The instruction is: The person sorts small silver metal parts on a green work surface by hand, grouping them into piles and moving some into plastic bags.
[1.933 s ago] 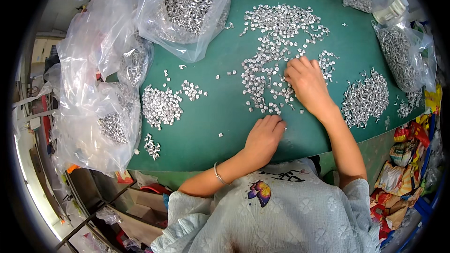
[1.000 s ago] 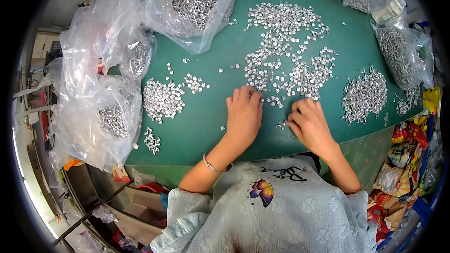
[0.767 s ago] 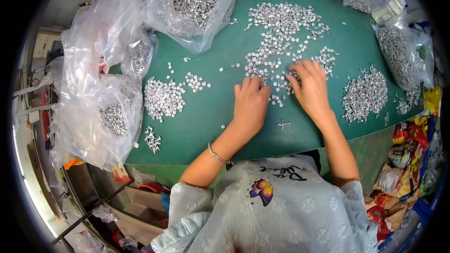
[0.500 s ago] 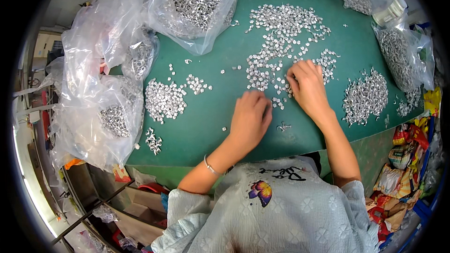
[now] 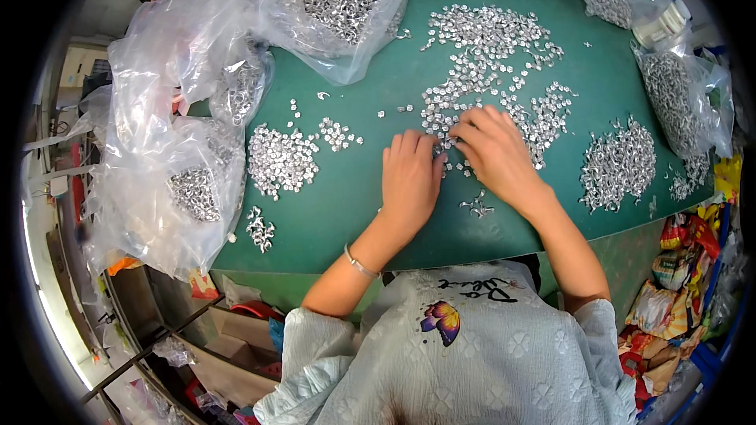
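My left hand (image 5: 411, 177) is over the near left side of a spread heap of small silvery blossom-shaped metal pieces (image 5: 480, 35). Its fingers are bent down and close together, the thumb toward the right hand. Close beside it, my right hand (image 5: 500, 153) reaches leftward over the same heap, fingers curled and thumb near the fingertips. Both sets of fingertips nearly meet, and anything pinched there is too small to make out. Below them lies a little cluster of hooked metal pieces (image 5: 477, 205). To the left is a separate pile of blossom-shaped pieces (image 5: 279, 161).
A larger pile of hooked pieces (image 5: 620, 165) lies on the green tabletop (image 5: 339, 228) at right. An open plastic bag of metal parts (image 5: 342, 0) stands at the back. More clear bags (image 5: 157, 181) crowd the left edge, and another filled bag (image 5: 669, 98) the right, by a white bottle (image 5: 661, 24).
My left hand has moved forward, and my right hand has shifted left toward it, bringing the fingertips together. The whole view has shifted slightly.
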The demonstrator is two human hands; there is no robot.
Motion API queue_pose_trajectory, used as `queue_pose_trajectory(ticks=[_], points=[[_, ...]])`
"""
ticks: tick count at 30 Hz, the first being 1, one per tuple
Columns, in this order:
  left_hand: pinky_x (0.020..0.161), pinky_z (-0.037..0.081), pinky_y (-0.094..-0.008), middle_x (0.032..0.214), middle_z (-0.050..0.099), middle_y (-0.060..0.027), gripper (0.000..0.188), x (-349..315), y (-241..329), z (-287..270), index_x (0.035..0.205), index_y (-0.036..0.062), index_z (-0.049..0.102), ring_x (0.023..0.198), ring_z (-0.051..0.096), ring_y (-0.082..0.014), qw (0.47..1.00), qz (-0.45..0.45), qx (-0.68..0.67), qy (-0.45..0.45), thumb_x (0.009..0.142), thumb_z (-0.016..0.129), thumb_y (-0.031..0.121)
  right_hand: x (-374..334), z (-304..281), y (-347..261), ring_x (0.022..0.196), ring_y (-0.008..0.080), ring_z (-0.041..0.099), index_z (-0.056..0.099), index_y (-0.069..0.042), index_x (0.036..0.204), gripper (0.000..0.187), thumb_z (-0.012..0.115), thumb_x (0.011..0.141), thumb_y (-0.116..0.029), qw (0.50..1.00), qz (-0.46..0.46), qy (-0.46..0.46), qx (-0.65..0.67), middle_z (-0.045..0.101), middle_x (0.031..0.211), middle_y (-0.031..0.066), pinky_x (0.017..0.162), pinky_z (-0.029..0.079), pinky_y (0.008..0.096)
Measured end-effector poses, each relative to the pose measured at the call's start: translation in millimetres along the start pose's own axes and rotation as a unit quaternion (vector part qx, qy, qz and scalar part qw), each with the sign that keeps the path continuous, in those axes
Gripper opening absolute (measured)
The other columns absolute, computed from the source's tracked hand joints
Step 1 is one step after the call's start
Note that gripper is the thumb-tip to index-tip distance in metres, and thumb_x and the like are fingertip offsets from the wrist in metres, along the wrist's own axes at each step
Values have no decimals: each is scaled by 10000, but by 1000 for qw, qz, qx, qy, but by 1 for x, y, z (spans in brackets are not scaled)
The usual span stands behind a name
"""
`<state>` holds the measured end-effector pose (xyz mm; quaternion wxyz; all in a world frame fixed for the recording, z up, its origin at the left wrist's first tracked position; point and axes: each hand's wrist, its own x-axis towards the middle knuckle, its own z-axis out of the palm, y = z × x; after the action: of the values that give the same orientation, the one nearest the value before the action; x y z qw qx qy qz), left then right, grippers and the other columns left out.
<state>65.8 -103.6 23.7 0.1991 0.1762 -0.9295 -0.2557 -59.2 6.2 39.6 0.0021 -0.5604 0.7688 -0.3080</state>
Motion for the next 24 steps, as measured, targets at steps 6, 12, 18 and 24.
queue_pose_trajectory(ticks=[6,12,18,24], points=[[736,415,-391,916,553,-102,260,3,-9,3,963,43,587,860,532,-297,1000,-19,5,-13,739,719,53,-2,10,8,904,234,506,633,-51,828,93,643,735,-44,996,-23,-23,-87,543,888,61,766,379,356],[735,417,-400,874,552,-104,204,5,-12,5,889,34,592,845,532,-299,1000,-17,-3,1,727,715,34,0,11,11,894,232,503,623,-53,798,66,656,741,-53,993,-29,-31,-114,535,861,54,773,372,355],[682,485,-356,872,622,-129,139,-7,-5,-14,871,1,618,809,606,-315,989,-35,-143,-3,756,685,-38,-14,-32,-8,881,241,496,617,-44,783,89,691,750,-80,997,27,-71,-2,517,842,59,783,368,369],[647,501,-344,895,646,-149,109,-35,13,-25,888,-21,626,749,634,-290,955,-128,-264,-46,793,681,-24,-43,-36,-9,898,252,506,624,-43,798,97,700,753,-83,980,28,-192,38,535,863,70,780,389,362]])
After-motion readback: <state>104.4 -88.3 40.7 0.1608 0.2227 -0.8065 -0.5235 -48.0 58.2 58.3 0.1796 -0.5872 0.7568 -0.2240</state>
